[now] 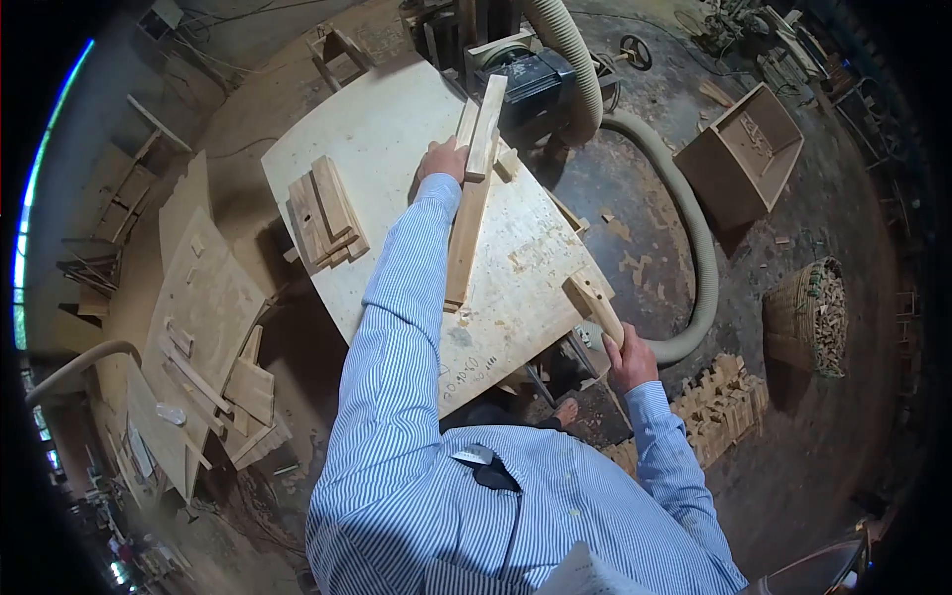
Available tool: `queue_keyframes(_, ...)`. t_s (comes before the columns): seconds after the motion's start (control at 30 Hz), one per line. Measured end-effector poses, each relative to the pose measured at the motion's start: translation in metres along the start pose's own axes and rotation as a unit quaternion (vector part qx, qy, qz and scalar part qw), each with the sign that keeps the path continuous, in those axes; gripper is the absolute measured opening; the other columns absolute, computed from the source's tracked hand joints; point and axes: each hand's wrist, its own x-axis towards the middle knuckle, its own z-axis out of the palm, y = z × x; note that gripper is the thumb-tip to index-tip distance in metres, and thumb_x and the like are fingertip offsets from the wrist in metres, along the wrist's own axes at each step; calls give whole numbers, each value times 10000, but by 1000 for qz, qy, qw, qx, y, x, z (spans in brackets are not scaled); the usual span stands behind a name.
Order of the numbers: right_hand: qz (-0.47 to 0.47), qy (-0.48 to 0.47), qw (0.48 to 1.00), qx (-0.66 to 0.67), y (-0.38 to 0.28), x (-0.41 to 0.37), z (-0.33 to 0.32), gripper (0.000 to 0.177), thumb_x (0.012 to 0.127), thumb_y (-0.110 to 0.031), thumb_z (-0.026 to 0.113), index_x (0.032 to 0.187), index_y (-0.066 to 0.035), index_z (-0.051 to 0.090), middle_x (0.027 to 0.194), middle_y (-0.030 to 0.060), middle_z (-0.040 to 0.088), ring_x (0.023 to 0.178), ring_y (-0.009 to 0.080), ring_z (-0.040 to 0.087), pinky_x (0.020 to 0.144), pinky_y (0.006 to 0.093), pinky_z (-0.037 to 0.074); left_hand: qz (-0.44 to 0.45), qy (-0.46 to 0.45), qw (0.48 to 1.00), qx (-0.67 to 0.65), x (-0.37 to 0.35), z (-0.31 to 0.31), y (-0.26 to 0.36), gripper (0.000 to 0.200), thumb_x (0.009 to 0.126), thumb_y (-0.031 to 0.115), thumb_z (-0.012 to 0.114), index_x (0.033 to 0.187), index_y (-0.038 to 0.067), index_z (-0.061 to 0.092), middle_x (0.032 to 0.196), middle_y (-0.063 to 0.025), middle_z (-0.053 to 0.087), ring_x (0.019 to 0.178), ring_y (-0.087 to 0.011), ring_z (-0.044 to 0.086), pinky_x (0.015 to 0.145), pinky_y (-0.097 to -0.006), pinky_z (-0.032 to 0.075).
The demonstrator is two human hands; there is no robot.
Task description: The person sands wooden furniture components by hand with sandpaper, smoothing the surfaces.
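My left hand (443,161) reaches across the pale plywood table (367,124), its fingers closed at the edge of a wooden strip. A light wooden block (487,127) lies just right of it, on top of a long board (464,243) that runs toward me. At the table's right corner my right hand (633,359) is wrapped round the near end of a curved wooden piece (599,309). That piece's far end rests by the table edge. The fingertips of my left hand are partly hidden by the wood.
Stacked boards (329,213) lie on the table's left side. A motor (526,79) and a thick hose (694,228) stand beyond and to the right. An open box (744,149), a basket of offcuts (808,317) and piled wood blocks (729,402) are on the floor.
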Motion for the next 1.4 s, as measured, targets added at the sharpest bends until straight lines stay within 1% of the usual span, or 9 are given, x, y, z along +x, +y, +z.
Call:
queue_keyframes(0.37,26,-43,999,-4,-15,0,-28,387,1015,-418,618,1223,-94,587,991,227,725,881,441,712,752,525,566,23,0,998,-50,-11,-11,3,541,949,350,661,1468,207,605,1239,-250,632,1172,-415,630,1033,-472,509)
queue_keyframes(0.43,24,-54,998,0,-17,2,-33,398,1000,-426,627,1207,-88,588,992,219,719,873,438,707,747,524,567,28,90,996,-5,-12,-12,10,530,920,293,688,1429,160,628,1192,-213,641,1116,-409,643,995,-474,528)
queue_keyframes(0.57,11,-37,999,-3,-22,2,-43,396,997,-425,628,1207,-91,592,968,213,721,835,432,712,733,520,575,85,147,977,128,-9,-25,17,430,921,275,701,1306,83,682,1100,-179,639,1049,-379,637,958,-481,529)
queue_keyframes(0.67,15,-46,999,-16,-26,3,-51,406,995,-424,633,1231,-97,597,962,203,727,835,420,721,727,511,583,117,91,988,48,-12,-19,13,377,939,255,679,1260,59,708,1134,-183,634,1030,-366,643,941,-466,530)
queue_keyframes(0.73,26,-55,998,-18,-28,4,-57,415,992,-425,638,1244,-98,600,962,200,728,836,414,723,725,507,585,112,78,990,-18,-16,-15,9,372,948,273,675,1241,49,721,1134,-186,634,1016,-353,648,943,-453,526)
queue_keyframes(0.8,33,-71,997,-23,-31,3,-60,424,989,-425,644,1257,-98,602,962,197,729,838,409,726,723,503,588,24,83,990,-109,-20,-14,0,399,957,321,676,1264,69,719,1097,-198,640,1030,-352,653,961,-446,522)
queue_keyframes(0.93,11,-45,999,-7,-29,4,-57,435,981,-422,657,1258,-91,610,956,199,729,820,400,726,712,491,589,-36,-6,999,-16,-13,-5,-2,415,971,361,673,1291,100,716,1137,-194,646,1090,-347,655,981,-438,519)
queue_keyframes(1.17,5,-54,999,4,-31,7,-57,425,988,-389,654,1243,-53,600,990,213,723,830,420,713,720,503,573,-9,50,995,-85,11,17,-15,367,880,353,784,1136,90,790,1013,-179,718,1002,-344,685,927,-432,539)
queue_keyframes(1.4,20,-84,996,-12,-27,9,-49,477,977,-339,677,1308,-12,574,1019,254,708,909,431,708,774,506,569,-48,34,992,-116,22,19,-7,390,874,365,796,1158,97,785,1060,-184,696,1016,-339,682,939,-432,538)
